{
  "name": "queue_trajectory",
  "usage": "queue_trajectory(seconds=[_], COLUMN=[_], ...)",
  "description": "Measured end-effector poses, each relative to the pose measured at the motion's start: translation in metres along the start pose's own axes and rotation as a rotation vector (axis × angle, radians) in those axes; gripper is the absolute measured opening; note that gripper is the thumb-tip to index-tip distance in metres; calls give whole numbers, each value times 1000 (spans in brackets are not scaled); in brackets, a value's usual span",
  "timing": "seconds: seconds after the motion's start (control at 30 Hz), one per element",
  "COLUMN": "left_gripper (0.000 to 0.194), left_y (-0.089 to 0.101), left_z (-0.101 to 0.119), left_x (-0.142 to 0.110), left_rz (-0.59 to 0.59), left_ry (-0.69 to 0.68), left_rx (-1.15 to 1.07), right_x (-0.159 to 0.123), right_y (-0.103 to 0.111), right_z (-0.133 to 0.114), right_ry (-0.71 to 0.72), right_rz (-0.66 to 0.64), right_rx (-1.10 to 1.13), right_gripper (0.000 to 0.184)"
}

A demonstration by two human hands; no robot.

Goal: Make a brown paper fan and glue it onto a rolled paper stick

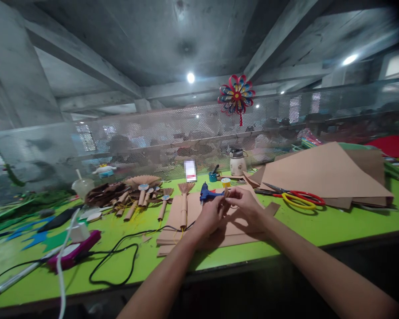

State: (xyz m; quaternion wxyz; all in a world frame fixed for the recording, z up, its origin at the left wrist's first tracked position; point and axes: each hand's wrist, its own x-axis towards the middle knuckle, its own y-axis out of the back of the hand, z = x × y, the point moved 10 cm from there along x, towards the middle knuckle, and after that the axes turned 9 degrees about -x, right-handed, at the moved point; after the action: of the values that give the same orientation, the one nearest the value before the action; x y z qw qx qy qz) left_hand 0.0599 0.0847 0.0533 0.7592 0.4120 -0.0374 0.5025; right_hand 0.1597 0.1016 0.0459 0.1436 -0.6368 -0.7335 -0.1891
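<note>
My left hand (pixel 213 213) and my right hand (pixel 245 202) meet over a stack of brown kraft paper sheets (pixel 174 235). Between their closed fingertips is a small strip of brown paper (pixel 225 193), partly covered by the fingers. Just behind my left hand a blue glue gun (pixel 206 193) rests on the sheets. To the left of it lies a rolled brown paper tube with a pleated fan top (pixel 184 206). A yellow-edged roll of tape (pixel 225 182) sits beyond my hands.
Red-handled scissors (pixel 306 195) and yellow-handled scissors (pixel 297 204) lie right, near large brown sheets (pixel 319 173). Several finished paper pieces (pixel 141 197) are heaped left. A black cable (pixel 134 257) loops by a purple power strip (pixel 75 252). A bottle (pixel 237 163) stands behind.
</note>
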Motion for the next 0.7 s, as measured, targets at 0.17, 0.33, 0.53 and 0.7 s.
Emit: queue_trajectory(seconds=[0.17,0.33,0.53,0.7], left_gripper=[28,26,25,20], left_y=[-2,-2,0,0], left_z=[1,0,1,3], left_x=[-1,-1,-2,0], left_rz=[-21,-22,-24,-7], left_ry=[-12,8,34,17], left_rx=[-9,-15,-1,22], right_x=[-1,-1,-6,2], right_y=[0,0,-6,6], right_z=[5,8,7,1], right_ry=[-53,-74,-106,-19], right_rz=[-9,-15,-55,-6], right_rx=[26,53,92,-21], right_gripper=[16,17,24,23])
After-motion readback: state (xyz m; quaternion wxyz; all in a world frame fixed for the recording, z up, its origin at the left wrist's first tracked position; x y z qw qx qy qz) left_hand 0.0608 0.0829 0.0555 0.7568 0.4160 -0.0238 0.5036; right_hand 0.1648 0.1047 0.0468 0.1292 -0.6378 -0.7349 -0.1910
